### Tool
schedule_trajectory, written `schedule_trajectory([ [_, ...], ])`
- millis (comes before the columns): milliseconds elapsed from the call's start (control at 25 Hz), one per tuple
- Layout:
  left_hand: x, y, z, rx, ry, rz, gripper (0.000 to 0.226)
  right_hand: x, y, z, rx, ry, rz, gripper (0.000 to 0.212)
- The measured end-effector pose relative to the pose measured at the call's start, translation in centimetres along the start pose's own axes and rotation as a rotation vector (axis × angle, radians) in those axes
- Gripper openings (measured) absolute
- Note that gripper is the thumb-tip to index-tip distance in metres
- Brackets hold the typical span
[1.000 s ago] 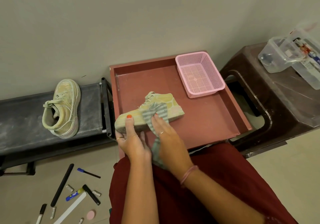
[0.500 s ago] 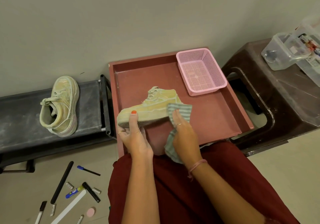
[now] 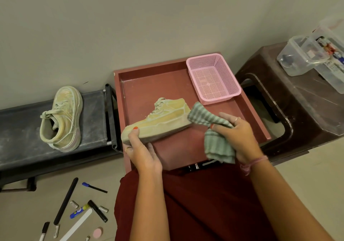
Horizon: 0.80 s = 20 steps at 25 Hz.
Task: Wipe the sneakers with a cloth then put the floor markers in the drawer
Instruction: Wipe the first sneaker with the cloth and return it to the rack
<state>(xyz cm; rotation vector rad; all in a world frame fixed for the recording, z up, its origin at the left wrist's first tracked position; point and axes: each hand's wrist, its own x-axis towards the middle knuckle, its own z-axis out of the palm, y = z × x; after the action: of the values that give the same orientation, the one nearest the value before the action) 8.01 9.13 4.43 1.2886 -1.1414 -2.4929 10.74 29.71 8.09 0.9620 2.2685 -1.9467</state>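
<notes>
Cloth (image 3: 214, 127) has moved off the upper to the heel end of sneaker 1 (image 3: 163, 121); wiping stroke along that side looks finished, judged. My right hand (image 3: 240, 138) clenches the cloth, bunched. My left hand (image 3: 143, 147) grips the toe, holding the sneaker above the red drawer (image 3: 232, 138). Sneaker 2 (image 3: 61, 118) sits on the dusty black rack (image 3: 93, 114), apparently unwiped. Floor markers (image 3: 65, 201) lie scattered on the floor, none in the drawer. Pink basket (image 3: 213, 78) occupies the drawer's far corner. Plain wall behind.
</notes>
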Motion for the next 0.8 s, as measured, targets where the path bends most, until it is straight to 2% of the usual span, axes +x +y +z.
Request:
schedule_trajectory([
  [80, 0.0, 0.0, 0.0, 0.005, 0.012, 0.008, 0.027, 1.7, -0.6, -0.3, -0.017, 0.083, -0.065, 0.029],
  [160, -0.1, -0.2, 0.0, 0.015, 0.027, 0.034, 0.021, 3.1, -0.7, 1.7, -0.207, 0.142, -0.171, 0.041],
  [240, -0.1, -0.3, 0.1, 0.017, 0.035, 0.053, 0.018, 4.0, -0.1, 5.1, -0.388, 0.075, -0.217, 0.051],
  [280, 0.2, -0.2, 0.2, 0.018, 0.029, 0.066, 0.022, 4.4, 0.4, 7.0, -0.486, 0.018, -0.233, 0.052],
  [360, 0.8, -0.1, 0.1, -0.023, 0.046, 0.097, 0.045, 4.2, 0.9, 9.6, -0.735, -0.075, -0.229, 0.056],
  [440, 1.2, -0.4, 0.2, -0.019, 0.032, 0.165, 0.062, 2.8, 1.3, 10.9, -0.923, -0.078, -0.326, 0.063],
  [520, 1.0, -1.0, 0.3, 0.059, -0.016, 0.234, 0.075, -0.1, 1.9, 12.3, -0.881, -0.046, -0.595, 0.061],
  [640, 1.6, -1.8, 0.0, 0.097, 0.044, 0.177, 0.102, -3.6, 3.2, 13.6, -0.773, -0.213, -0.705, 0.061],
  [720, 1.6, -1.5, -0.1, 0.045, 0.042, 0.182, 0.097, -3.3, 3.7, 12.8, -0.898, -0.187, -0.79, 0.061],
  [800, 1.3, -1.3, 0.0, 0.073, 0.018, 0.231, 0.085, -1.4, 4.0, 11.7, -1.096, -0.109, -0.819, 0.053],
])
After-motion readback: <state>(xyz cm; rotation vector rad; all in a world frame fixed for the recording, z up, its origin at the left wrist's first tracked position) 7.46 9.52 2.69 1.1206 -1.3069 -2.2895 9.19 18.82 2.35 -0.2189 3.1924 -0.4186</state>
